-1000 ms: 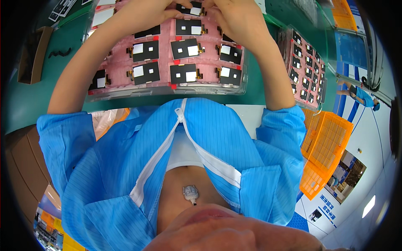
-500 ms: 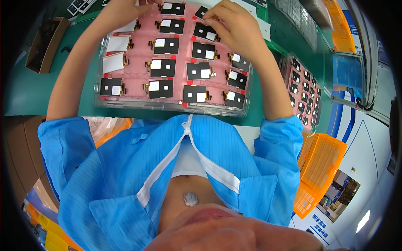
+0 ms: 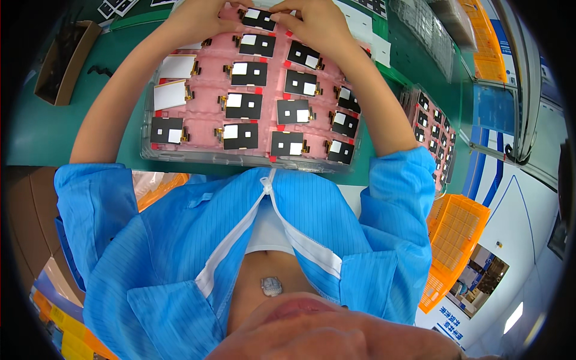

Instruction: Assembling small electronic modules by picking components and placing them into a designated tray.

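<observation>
Small black display modules (image 3: pixel 244 105) with white patches fill a pink-lined clear tray (image 3: pixel 180 157) on the green table (image 3: pixel 54 129) — set out in neat rows, each in its own pocket, likely so they lie apart and do not rub. Both hands work at the tray's far edge, around twelve o'clock. The left hand (image 3: pixel 195 18) rests curled on the tray's top left part, fingers bent over the pink lining; whether it pinches anything I cannot tell. The right hand (image 3: pixel 315 24) sits just beside it, fingers narrowed around the topmost module (image 3: pixel 259 18), seemingly seating or lifting it. At about ten o'clock two pockets hold pale, face-up panels (image 3: pixel 171 95). A second tray of modules (image 3: pixel 433 129) lies at three o'clock, and a brown box (image 3: pixel 63 63) at nine — both well apart from the hands.
</observation>
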`<state>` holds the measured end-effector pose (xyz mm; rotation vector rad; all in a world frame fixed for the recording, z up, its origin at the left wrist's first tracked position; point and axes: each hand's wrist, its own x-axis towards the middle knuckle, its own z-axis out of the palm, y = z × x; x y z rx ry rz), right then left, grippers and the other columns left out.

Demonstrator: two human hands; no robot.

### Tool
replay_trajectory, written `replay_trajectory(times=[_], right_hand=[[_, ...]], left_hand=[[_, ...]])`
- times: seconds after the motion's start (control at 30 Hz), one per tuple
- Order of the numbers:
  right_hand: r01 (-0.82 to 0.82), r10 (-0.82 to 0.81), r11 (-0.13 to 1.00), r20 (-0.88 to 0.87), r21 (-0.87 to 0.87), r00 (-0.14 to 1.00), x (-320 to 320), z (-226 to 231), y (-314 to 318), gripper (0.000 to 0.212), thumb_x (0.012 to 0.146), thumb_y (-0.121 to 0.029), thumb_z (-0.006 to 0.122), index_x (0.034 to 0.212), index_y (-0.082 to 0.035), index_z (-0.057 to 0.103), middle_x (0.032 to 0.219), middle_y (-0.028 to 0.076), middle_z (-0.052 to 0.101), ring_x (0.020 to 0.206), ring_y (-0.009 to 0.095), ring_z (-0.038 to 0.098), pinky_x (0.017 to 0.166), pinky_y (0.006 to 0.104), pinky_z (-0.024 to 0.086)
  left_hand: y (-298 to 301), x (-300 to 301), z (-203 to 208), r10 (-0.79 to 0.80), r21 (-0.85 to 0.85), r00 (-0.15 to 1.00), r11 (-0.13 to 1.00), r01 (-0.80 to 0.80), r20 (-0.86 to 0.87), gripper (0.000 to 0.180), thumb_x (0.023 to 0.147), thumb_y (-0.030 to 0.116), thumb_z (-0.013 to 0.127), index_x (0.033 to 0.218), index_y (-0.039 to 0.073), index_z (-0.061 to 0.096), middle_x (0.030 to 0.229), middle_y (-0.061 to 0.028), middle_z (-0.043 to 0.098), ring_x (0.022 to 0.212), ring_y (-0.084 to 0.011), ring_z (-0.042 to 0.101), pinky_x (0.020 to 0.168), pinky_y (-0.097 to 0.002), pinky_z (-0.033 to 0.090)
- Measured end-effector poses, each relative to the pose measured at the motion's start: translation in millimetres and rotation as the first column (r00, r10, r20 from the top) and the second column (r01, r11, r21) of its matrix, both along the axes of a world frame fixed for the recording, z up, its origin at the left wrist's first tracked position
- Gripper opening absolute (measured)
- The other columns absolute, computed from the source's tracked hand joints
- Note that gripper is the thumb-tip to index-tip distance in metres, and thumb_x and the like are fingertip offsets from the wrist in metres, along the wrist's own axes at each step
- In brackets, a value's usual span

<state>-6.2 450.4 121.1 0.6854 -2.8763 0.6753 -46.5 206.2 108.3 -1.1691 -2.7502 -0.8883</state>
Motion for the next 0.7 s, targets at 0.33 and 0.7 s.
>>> replay_trajectory(times=[0.33,0.7], right_hand=[[0.188,-0.176,0.976,-0.108,0.112,0.978,15,7,-22,0.016,0.087,-0.022,0.072,0.093,-0.01,0.08,0.091,0.016,0.071,0.088,0.038,0.069,0.079,0.0477,0.054],[0.308,-0.304,0.948,0.059,-0.076,0.951,18,16,-26,0.017,0.083,-0.023,0.076,0.084,-0.006,0.079,0.083,0.017,0.075,0.081,0.037,0.072,0.077,0.045,0.056]], left_hand=[[3,4,0,-0.002,0.067,0.997,0.998,-0.003,0.074,0.037,0.07,0.01,0.085,0.104,0.003,0.073,0.098,-0.012,0.066,0.091,-0.0285,0.066,0.079,-0.0375,0.054],[5,7,2,0.03,0.078,0.99,0.996,-0.041,0.139,0.035,0.069,0.014,0.086,0.1,0.003,0.072,0.094,-0.0098,0.065,0.082,-0.0253,0.067,0.072,-0.0359,0.054]])
